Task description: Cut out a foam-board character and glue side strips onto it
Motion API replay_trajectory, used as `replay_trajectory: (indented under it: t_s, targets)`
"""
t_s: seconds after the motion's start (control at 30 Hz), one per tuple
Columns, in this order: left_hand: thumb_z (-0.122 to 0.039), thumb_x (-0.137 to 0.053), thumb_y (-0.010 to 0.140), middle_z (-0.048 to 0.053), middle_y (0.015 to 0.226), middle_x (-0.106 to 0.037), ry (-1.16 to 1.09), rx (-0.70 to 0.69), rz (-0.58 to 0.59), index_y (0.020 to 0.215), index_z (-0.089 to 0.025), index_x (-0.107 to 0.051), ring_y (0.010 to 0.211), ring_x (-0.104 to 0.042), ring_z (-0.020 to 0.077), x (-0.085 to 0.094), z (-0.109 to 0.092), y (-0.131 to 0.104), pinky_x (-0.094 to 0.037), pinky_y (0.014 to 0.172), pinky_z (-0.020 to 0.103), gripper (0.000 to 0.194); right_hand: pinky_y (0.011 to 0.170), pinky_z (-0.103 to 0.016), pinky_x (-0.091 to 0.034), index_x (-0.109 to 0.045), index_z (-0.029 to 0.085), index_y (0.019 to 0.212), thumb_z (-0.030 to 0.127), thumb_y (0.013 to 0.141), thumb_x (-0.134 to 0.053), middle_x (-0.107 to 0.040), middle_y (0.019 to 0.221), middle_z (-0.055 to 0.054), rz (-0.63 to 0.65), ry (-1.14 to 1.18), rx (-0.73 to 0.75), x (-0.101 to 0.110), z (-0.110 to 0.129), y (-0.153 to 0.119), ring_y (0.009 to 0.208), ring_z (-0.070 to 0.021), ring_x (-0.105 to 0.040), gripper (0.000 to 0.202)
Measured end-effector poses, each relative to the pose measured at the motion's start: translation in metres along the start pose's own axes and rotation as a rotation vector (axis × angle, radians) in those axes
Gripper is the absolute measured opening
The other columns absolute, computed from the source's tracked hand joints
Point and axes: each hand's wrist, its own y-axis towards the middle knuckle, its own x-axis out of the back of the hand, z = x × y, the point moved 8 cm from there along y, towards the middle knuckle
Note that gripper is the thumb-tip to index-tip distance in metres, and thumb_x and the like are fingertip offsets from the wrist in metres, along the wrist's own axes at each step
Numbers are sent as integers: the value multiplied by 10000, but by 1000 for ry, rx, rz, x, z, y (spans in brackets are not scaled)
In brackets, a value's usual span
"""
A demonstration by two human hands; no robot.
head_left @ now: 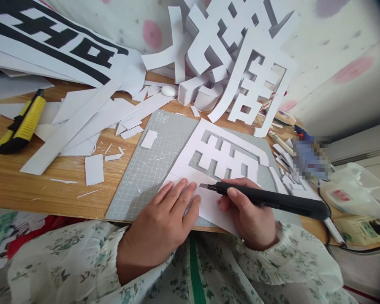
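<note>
My right hand [251, 213] grips a black utility knife [272, 199], its blade tip pointing left just over a white foam board [205, 185]. Fingers stretched out, my left hand [169, 211] lies flat on the board's left part, close to the blade. The board has a partly cut character shape with openings in it. Beneath it is a grey cutting mat [136, 169]. Whether the blade touches the board I cannot tell.
Finished white cut-out characters [250, 84] stand at the back. A yellow utility knife [22, 124] rests among white offcuts [82, 118] at left, below a printed black-character sheet [60, 38]. At right are a glue gun [304, 134] and a clear plastic container [361, 190].
</note>
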Motion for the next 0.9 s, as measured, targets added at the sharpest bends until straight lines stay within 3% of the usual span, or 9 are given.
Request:
replay_trajectory:
  t_s: [0.67,0.9]
  targets:
    - [-128,-412,991,184,1333,-663,-8,-1,30,1175,-102,-661,1233,-633,343,0,2,-1,-548,997,471,311,549,-252,-502,-745,257,975,341,862,-741,-690,599,30,16,-155,23,3,3,-4,536,-131,-602,140]
    - [-135,-434,991,184,1341,-658,-28,6,34,1166,-104,-673,1238,-628,351,-1,3,-1,-532,1004,481,298,609,-240,-563,-773,265,955,365,814,-779,-750,690,12,96,-456,125,1,30,-3,636,-151,-694,172]
